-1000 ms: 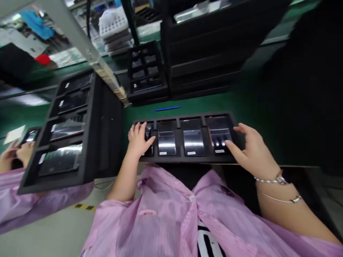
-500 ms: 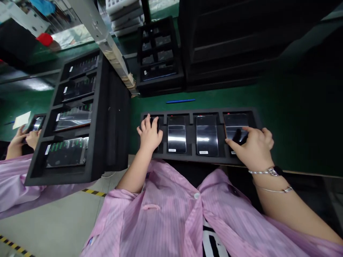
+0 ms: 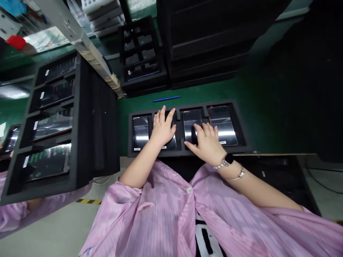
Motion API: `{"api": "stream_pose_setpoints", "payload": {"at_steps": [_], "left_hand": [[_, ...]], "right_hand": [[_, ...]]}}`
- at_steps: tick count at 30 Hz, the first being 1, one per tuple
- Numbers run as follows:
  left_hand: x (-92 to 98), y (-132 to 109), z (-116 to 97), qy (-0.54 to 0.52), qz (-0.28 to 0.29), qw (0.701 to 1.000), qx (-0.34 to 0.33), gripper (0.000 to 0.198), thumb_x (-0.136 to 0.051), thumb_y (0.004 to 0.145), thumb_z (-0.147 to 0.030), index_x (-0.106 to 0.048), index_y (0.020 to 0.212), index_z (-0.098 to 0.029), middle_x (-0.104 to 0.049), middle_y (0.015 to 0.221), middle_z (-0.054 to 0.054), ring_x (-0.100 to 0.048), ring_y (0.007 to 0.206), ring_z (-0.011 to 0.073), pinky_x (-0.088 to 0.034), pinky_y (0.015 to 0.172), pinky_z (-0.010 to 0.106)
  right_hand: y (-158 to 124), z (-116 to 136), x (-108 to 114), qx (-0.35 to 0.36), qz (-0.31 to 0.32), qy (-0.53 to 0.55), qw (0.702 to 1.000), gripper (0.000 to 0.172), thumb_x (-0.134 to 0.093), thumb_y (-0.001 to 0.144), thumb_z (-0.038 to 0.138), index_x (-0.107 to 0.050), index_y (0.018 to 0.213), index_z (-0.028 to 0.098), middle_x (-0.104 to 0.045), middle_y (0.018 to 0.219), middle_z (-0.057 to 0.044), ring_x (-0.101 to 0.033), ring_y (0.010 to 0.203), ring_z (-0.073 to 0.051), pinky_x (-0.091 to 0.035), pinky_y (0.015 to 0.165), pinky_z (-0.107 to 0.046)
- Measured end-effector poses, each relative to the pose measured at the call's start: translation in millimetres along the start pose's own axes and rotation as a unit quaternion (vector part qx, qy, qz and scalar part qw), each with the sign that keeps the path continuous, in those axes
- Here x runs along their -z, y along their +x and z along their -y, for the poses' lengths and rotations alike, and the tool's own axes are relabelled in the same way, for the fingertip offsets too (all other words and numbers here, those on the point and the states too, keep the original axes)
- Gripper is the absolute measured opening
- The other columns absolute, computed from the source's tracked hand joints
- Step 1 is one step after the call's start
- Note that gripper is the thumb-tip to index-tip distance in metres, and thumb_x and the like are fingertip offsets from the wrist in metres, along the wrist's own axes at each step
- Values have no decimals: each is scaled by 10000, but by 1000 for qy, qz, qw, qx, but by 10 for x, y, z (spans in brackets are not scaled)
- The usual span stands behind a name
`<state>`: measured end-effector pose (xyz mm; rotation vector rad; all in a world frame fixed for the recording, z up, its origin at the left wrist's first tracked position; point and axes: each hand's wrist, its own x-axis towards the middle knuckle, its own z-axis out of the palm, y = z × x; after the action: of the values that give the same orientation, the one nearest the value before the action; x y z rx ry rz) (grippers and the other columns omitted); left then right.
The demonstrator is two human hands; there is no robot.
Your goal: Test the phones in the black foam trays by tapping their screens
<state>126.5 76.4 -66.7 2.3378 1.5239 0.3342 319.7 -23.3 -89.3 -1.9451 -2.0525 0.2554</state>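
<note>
A black foam tray (image 3: 241, 142) with several slots lies on the green bench in front of me, a glossy phone in each slot. My left hand (image 3: 162, 128) lies flat, fingers stretched, on the second phone from the left (image 3: 171, 142). My right hand (image 3: 206, 141) rests with spread fingers on the third phone (image 3: 189, 123). The leftmost phone (image 3: 140, 132) and the rightmost phone (image 3: 222, 125) are uncovered. Neither hand holds anything.
A tall stack of black foam trays (image 3: 88, 117) with phones stands at my left. More black trays (image 3: 139, 67) and a large dark stack (image 3: 209, 43) stand behind. A blue pen (image 3: 166, 99) lies beyond the tray. A co-worker's pink sleeve (image 3: 10, 214) shows at far left.
Both hands have moved inward: the left from the leftmost phone to the second, the right from the rightmost phone to the third. The view has shifted slightly.
</note>
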Motion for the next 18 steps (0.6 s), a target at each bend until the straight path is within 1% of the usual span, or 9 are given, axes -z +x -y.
{"api": "stream_pose_setpoints", "payload": {"at_steps": [3, 7, 10, 13, 15, 18], "left_hand": [[-137, 17, 34, -37, -33, 999, -1, 691, -523, 961, -190, -343, 1627, -227, -136, 1762, 176, -190, 1622, 405, -219, 1290, 653], [-220, 16, 13, -31, -39, 999, 9, 726, -552, 901, -132, -394, 1601, -242, -187, 1751, 156, -172, 1617, 434, -231, 1277, 681], [-227, 29, -24, -26, -29, 999, 7, 736, -537, 895, -111, -403, 1602, -268, -212, 1748, 131, -148, 1623, 440, -208, 1276, 708], [-219, 52, -50, -13, -12, 1000, 7, 744, -521, 894, -94, -408, 1607, -274, -216, 1746, 135, -130, 1626, 452, -145, 1281, 731], [-213, 71, -60, -9, -1, 1000, 10, 737, -516, 896, -92, -409, 1610, -244, -222, 1741, 157, -128, 1628, 450, -133, 1293, 710], [-179, 75, -72, -15, -4, 1000, 12, 703, -506, 911, -106, -418, 1600, -214, -254, 1728, 169, -150, 1631, 417, -163, 1309, 656]], "right_hand": [[-30, -26, -60, 5, -19, 15, 1000, 750, -544, 956, 531, -456, 1505, 29, -464, 1515, -335, -379, 1487, -456, -251, 1223, -708], [-24, -66, -74, 6, -20, 33, 999, 731, -593, 938, 532, -488, 1477, 49, -485, 1494, -308, -394, 1471, -438, -230, 1241, -698], [-7, -88, -76, 9, -27, 44, 999, 709, -586, 941, 569, -511, 1448, 79, -521, 1464, -278, -424, 1444, -423, -241, 1240, -690], [4, -101, -84, 9, -40, 54, 998, 712, -588, 935, 580, -510, 1436, 80, -552, 1437, -265, -459, 1408, -419, -263, 1234, -670], [14, -101, -95, 4, -43, 65, 997, 709, -599, 927, 556, -505, 1437, 73, -568, 1420, -260, -479, 1387, -416, -271, 1233, -659], [33, -95, -101, -5, -42, 91, 995, 700, -598, 921, 528, -489, 1455, 88, -571, 1433, -253, -479, 1396, -413, -261, 1232, -671]]}}
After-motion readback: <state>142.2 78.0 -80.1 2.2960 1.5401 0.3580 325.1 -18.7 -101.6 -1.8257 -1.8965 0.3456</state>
